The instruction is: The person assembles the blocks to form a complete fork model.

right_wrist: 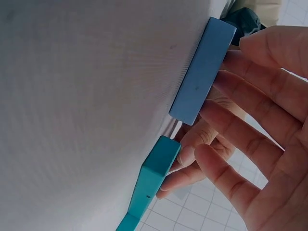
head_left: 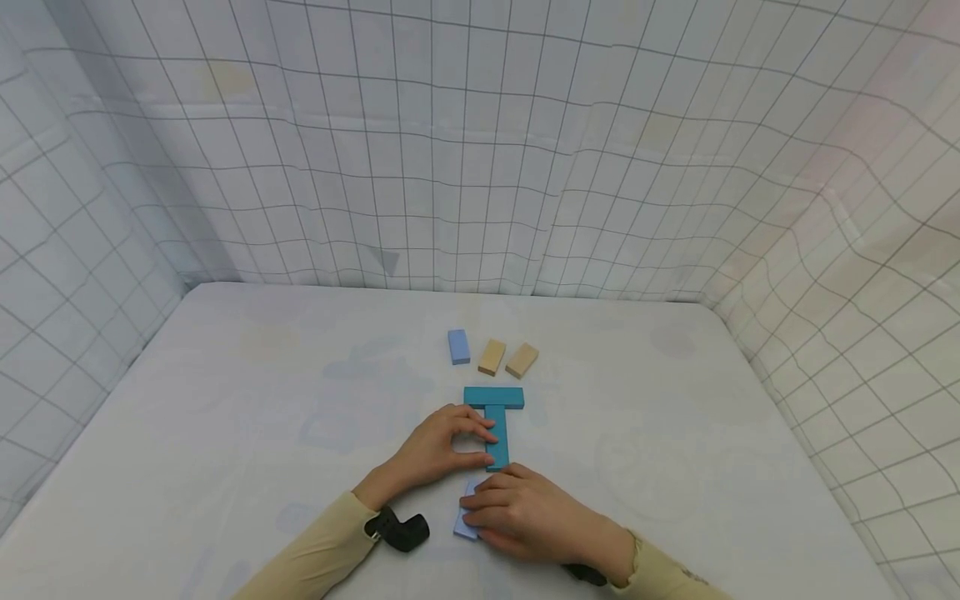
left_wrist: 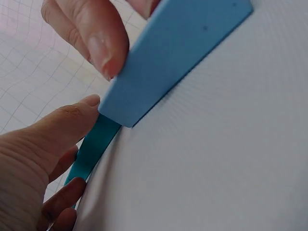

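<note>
Two teal blocks form a T on the white table: a crossbar block point(head_left: 493, 397) and a stem block point(head_left: 497, 450) that meets it. My left hand point(head_left: 435, 446) touches the stem, thumb and fingertips set apart along its left side and top. Just nearer to me lies a light blue block point(head_left: 467, 521), slightly slanted, partly covered by my right hand point(head_left: 528, 515). In the right wrist view, the right fingers point(right_wrist: 250, 96) stretch fairly straight to the light blue block's edge. A narrow gap parts that block from the teal stem's near end in that view.
Beyond the T lie another light blue block point(head_left: 459, 347) and two wooden-coloured blocks, one upright-angled point(head_left: 492, 356) and one slanted point(head_left: 522, 360). A black wrist device point(head_left: 405, 530) sits at my left cuff. White grid-patterned curtains point(head_left: 480, 167) surround the table.
</note>
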`<state>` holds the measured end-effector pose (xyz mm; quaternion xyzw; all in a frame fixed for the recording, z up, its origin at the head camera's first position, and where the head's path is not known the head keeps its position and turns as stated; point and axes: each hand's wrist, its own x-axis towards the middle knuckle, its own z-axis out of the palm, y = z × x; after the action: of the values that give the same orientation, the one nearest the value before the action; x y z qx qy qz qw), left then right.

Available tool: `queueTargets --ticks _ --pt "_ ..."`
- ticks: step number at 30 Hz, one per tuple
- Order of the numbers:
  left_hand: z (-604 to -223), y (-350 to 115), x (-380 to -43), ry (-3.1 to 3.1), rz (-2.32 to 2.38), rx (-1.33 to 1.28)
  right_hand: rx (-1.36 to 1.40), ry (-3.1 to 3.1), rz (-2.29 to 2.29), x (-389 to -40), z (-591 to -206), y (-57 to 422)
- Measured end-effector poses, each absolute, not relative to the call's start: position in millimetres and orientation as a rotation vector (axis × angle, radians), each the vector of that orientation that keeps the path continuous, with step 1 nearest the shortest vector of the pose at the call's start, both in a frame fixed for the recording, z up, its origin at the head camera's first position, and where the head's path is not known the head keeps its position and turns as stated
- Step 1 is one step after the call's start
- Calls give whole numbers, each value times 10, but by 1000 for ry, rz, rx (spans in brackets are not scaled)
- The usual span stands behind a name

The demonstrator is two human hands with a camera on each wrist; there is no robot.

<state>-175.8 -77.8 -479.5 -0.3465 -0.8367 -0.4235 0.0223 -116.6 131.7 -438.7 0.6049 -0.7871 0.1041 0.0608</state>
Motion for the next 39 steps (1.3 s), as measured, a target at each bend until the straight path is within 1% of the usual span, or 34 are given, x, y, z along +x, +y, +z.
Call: queueTargets --ticks 21,39 --pt "-4798 -778 -1757 -2603 -1309 -1061 1835 -2353 375 -1122 -4369 1416" --pt "-4808 -775 -1755 -2613 -1331 -1044 1754 -2394 319 -1042 -4384 1525"
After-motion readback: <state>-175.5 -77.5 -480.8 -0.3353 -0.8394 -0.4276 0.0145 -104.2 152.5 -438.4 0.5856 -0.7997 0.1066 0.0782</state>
